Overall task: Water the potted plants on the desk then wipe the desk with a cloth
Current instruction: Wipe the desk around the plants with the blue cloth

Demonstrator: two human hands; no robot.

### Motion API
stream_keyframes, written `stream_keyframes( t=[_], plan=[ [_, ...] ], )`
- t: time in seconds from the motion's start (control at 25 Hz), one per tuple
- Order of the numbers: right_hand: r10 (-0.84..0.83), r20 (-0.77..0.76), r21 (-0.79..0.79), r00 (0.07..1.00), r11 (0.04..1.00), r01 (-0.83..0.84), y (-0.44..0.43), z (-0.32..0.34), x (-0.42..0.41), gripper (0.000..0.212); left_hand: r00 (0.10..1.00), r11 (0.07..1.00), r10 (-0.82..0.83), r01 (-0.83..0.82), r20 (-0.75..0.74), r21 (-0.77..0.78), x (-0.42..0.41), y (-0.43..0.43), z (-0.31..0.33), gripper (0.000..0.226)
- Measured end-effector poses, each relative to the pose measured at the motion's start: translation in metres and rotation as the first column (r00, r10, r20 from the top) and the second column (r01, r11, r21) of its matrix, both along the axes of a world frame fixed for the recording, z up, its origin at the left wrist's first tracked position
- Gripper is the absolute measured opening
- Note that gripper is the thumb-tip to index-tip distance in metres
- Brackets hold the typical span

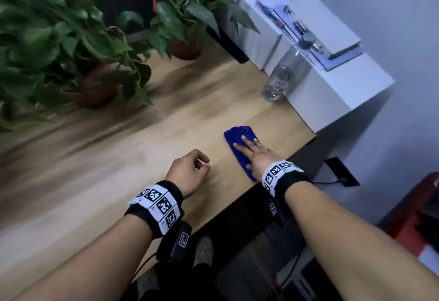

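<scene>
Flatly, right hand [257, 155] presses cloth [240, 142] onto desk [118, 158].

I note a blue cloth [238, 145], folded and lying flat on the wooden worktop [133, 148] near its right front edge, with my right hand [257, 155] pressed open on it. Two leafy green potted plants [59, 46] in brown pots stand at the far left. A clear, nearly empty bottle [282, 76] stands upright at far right.
</scene>
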State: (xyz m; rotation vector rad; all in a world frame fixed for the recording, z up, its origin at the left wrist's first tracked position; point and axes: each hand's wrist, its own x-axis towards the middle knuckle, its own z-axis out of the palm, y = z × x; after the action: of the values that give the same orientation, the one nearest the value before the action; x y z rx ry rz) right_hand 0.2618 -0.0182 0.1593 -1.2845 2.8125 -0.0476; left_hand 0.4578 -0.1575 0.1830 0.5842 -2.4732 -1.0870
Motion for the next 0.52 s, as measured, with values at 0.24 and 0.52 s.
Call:
stream_keyframes(
  t=[0.24, 0.52],
  plan=[
    [-0.002, -0.216, -0.169, 0.976, 0.985, -0.035, -0.038, 0.160, -0.030, 0.085, 0.990, 0.983, 0.034, -0.058, -0.136, -0.175, 0.029, -0.048, 0.092, 0.008],
    [-0.043, -0.314, -0.383, 0.948, 0.920, -0.085, -0.050, 0.279, -0.038, 0.089, 0.963, 0.958, -0.003, -0.074, -0.268, -0.276, 0.030, -0.057, 0.174, 0.007]
  ],
)
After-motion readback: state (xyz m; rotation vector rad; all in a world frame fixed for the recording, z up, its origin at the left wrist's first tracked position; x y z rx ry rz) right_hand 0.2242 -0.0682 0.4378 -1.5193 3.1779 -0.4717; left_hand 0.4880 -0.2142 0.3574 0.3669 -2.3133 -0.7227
